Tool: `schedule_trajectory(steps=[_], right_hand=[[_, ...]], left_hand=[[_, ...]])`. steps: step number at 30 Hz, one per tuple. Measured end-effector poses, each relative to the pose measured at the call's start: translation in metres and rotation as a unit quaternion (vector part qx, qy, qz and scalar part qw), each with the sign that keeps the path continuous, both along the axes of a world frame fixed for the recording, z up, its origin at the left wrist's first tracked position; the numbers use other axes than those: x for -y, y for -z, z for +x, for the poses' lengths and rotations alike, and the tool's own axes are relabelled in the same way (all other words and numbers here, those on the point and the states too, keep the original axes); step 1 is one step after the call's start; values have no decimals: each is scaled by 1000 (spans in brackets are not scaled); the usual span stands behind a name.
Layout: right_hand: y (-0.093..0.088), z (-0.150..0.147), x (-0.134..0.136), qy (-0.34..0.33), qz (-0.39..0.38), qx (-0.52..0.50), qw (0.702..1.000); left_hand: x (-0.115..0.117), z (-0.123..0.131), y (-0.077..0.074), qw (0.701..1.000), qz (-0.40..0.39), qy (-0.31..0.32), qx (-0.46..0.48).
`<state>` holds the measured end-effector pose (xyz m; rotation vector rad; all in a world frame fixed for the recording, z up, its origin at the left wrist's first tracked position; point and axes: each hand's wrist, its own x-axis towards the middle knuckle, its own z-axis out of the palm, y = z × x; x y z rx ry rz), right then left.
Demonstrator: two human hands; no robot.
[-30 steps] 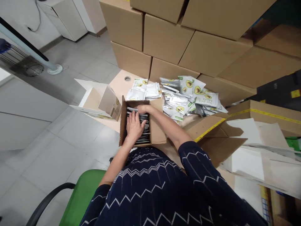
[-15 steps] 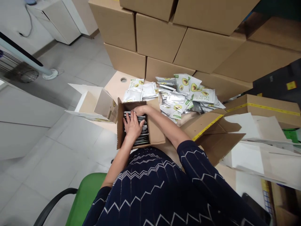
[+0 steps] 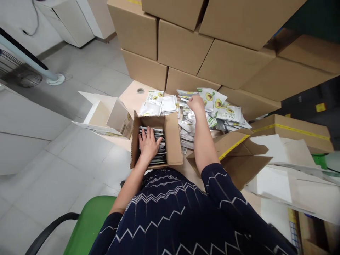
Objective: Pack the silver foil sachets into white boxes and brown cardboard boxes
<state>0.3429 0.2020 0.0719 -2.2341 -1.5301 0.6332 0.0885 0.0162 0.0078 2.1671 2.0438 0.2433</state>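
Observation:
An open cardboard box [image 3: 174,141] stands before my body, with a row of thin sachets [image 3: 161,150] upright inside it. My left hand [image 3: 149,142] lies on top of these sachets, fingers spread. At the pile of silver and white avocado-print sachets [image 3: 225,111], my right hand [image 3: 196,103] is closed on a sachet at the pile's left side; its fingertips are partly hidden. Flatter sachets [image 3: 154,102] lie just behind the box.
An open white carton [image 3: 106,115] is left of the box. Large cardboard boxes [image 3: 186,46] are stacked behind the table. An opened carton [image 3: 241,163] and white cartons [image 3: 289,180] lie at right. A green chair [image 3: 91,223] stands lower left.
My right hand has left the inside of the box and moved right and away from my body to the sachet pile. My left hand has stayed on the sachets in the box.

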Motion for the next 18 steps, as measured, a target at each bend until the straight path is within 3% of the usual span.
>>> schedule_trajectory(steps=[4, 9, 13, 18], right_hand=[[61, 18, -2, 90, -126, 117, 981], [111, 20, 19, 83, -107, 168, 976], [120, 18, 23, 58, -115, 219, 967], [106, 1, 16, -16, -197, 231, 953]], left_hand=[[0, 0, 1, 1000, 4, -3, -1], [0, 1, -1, 1000, -4, -3, -22], [1, 1, -3, 999, -17, -3, -50], [0, 2, -4, 998, -16, 1, -62]])
